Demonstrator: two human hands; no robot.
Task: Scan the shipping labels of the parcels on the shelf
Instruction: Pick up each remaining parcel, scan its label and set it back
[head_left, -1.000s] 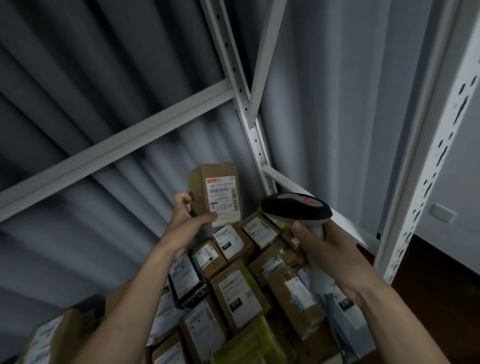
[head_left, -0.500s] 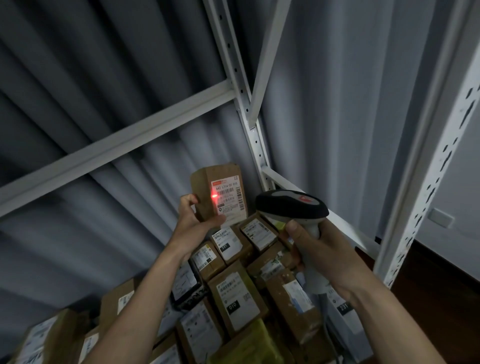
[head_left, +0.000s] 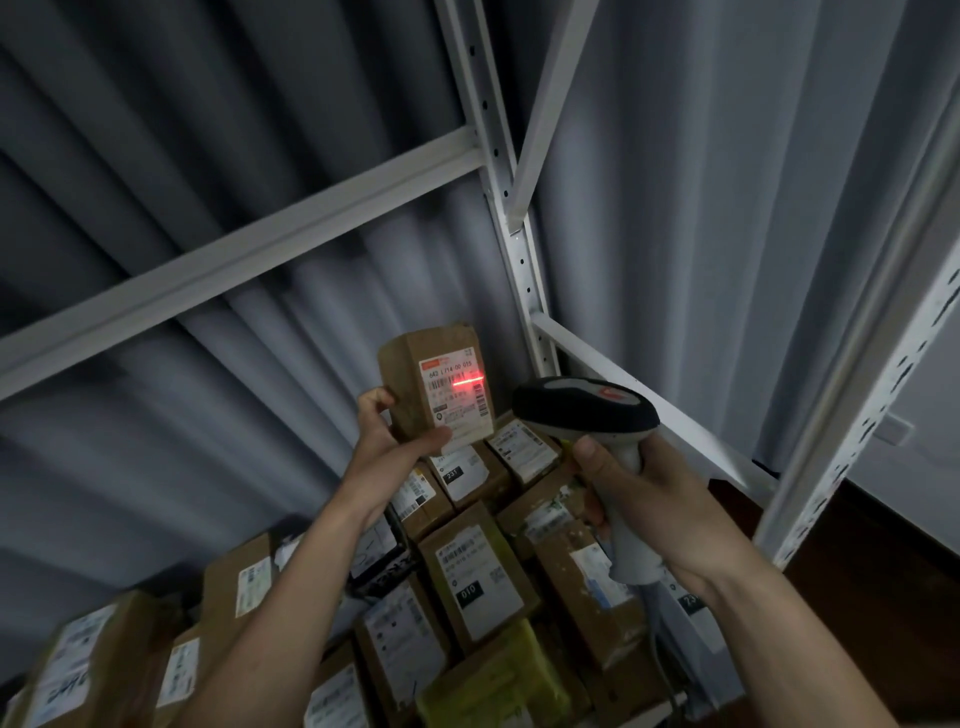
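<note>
My left hand (head_left: 387, 435) grips a small brown cardboard parcel (head_left: 410, 374) from below and holds it upright above the pile. Its white shipping label (head_left: 457, 397) faces me, and a red laser line lies across the barcode at the label's right side. My right hand (head_left: 631, 501) grips the handle of a barcode scanner (head_left: 584, 410) with a black head and grey grip, its head pointing at the label from the right. Several more labelled brown parcels (head_left: 475, 577) lie packed together on the shelf below both hands.
White metal shelf uprights (head_left: 511, 218) and a cross beam (head_left: 249, 249) frame the bay, with a grey curtain behind. Another perforated upright (head_left: 852, 415) stands at the right. A yellow-green package (head_left: 493, 680) lies at the front of the pile. Dark floor shows at the lower right.
The red laser mark has moved from the label's left side to a line on its right side. The parcel and scanner have stayed almost in place.
</note>
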